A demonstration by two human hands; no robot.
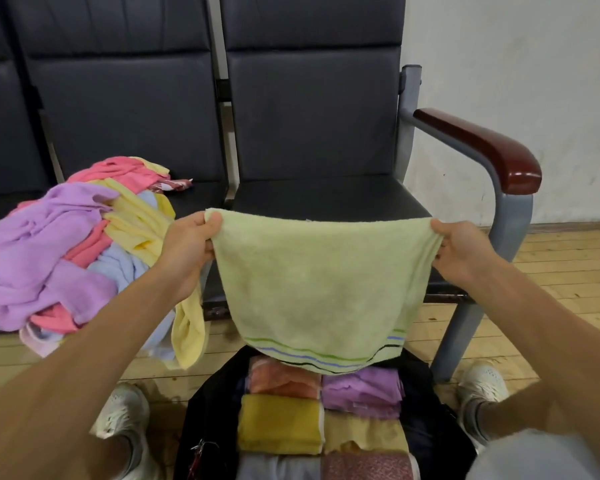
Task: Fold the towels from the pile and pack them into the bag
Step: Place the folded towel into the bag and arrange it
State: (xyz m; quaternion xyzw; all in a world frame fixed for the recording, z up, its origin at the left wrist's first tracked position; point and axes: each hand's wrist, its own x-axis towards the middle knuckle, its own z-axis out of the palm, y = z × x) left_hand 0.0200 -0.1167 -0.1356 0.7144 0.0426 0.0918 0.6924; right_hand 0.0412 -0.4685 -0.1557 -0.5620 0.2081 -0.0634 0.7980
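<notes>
A pale green towel [317,289] with striped lower border hangs in the air in front of the right-hand seat. My left hand [187,251] pinches its top left corner and my right hand [461,251] pinches its top right corner, stretching the top edge between them. Its lower edge hangs just above the open black bag [440,431] on the floor between my feet. Several folded towels [281,424] in orange, purple and yellow lie side by side inside the bag. The pile of unfolded towels [66,251], purple, pink, yellow and light blue, sits on the left seat.
Dark padded seats [312,123] joined in a row stand ahead, with a grey metal frame and a brown armrest [482,147] at the right. A white wall rises behind it. The floor is wooden planks [568,265]. My white shoes [125,414] flank the bag.
</notes>
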